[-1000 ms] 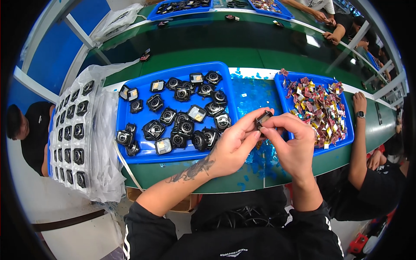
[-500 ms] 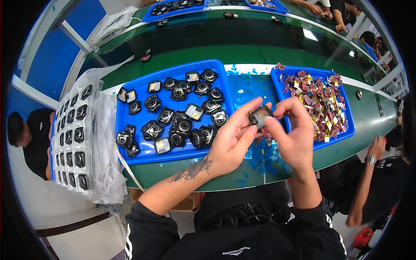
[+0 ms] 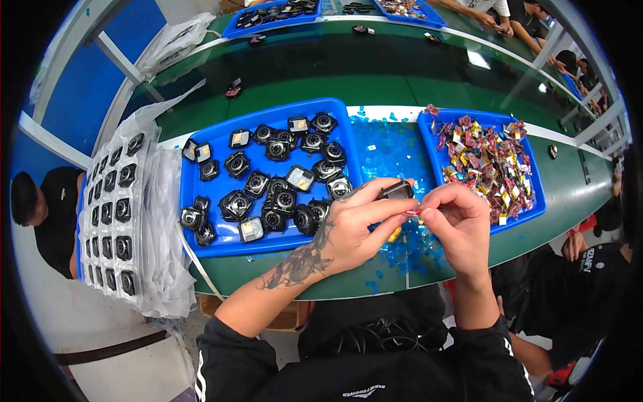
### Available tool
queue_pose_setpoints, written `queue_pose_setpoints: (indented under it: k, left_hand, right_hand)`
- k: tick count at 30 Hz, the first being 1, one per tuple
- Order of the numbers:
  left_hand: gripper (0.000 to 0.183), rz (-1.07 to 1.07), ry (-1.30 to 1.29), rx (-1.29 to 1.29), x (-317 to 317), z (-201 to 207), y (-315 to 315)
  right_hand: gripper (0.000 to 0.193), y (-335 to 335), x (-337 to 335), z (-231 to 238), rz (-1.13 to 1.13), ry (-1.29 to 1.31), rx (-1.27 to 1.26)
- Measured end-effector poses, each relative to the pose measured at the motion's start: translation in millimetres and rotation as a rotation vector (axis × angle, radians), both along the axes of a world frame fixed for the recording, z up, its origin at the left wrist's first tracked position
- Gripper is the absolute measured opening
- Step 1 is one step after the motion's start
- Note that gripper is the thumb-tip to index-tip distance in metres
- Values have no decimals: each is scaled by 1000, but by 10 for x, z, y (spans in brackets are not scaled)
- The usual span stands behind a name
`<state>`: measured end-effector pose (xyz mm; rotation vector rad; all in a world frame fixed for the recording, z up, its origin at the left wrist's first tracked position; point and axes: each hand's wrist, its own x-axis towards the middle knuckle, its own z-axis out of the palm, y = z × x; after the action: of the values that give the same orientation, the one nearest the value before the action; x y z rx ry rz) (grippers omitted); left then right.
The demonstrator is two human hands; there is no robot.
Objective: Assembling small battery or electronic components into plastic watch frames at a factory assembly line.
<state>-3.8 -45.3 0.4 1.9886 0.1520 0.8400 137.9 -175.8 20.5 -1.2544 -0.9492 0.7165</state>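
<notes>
Over the gap between two blue trays, my left hand (image 3: pixel 362 224) is closed around a black square watch case (image 3: pixel 398 191), now tilted and partly hidden by the fingers. Thumb and forefinger of my right hand (image 3: pixel 461 224) pinch a small red part (image 3: pixel 411 213) at the left fingertips. Whether this red part is still joined to the case cannot be made out. A yellow piece (image 3: pixel 395 234) shows just under my left fingers. To the left, the larger blue tray (image 3: pixel 268 112) holds several black watch cases; the right-hand blue tray (image 3: pixel 544 201) holds a heap of red, yellow and white small parts.
Small blue film scraps (image 3: pixel 382 151) litter the green bench (image 3: pixel 321 285) between the trays. At the left, a clear plastic tray (image 3: pixel 110 231) holds rows of watch cases. Beyond runs a dark green belt (image 3: pixel 321 74) with a few loose parts. Co-workers sit left, right and across.
My hands have tilted the watch case, so its front no longer faces up. My right thumb has left the case, and the fingers now pinch the red part. A co-worker's arm at right has moved.
</notes>
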Motion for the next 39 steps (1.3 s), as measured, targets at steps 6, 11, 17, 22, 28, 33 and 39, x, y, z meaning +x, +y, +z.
queue_pose_setpoints:
  k: [6,11,17,22,28,33,39]
  left_hand:
    - [23,-85,275,-214,-18,10,16]
    - [22,-197,214,-590,-8,-37,49]
    - [41,-313,16,-796,34,-59,5]
    - [43,-321,12,-747,26,-77,-8]
    - [42,-262,36,-687,48,-139,-70]
    - [43,-251,72,-765,21,5,-73]
    - [52,-256,75,-820,24,13,-92]
  right_hand:
    - [8,8,-18,-50,-13,69,-20]
    - [15,18,-87,-68,-57,-24,-62]
    - [34,105,-116,-210,-173,-29,-64]
    - [33,116,-150,-222,-241,-82,-32]
    - [40,115,-147,-238,-294,-297,-53]
    - [43,98,-105,-216,-238,-228,-123]
    - [45,141,-169,-167,-211,-68,-131]
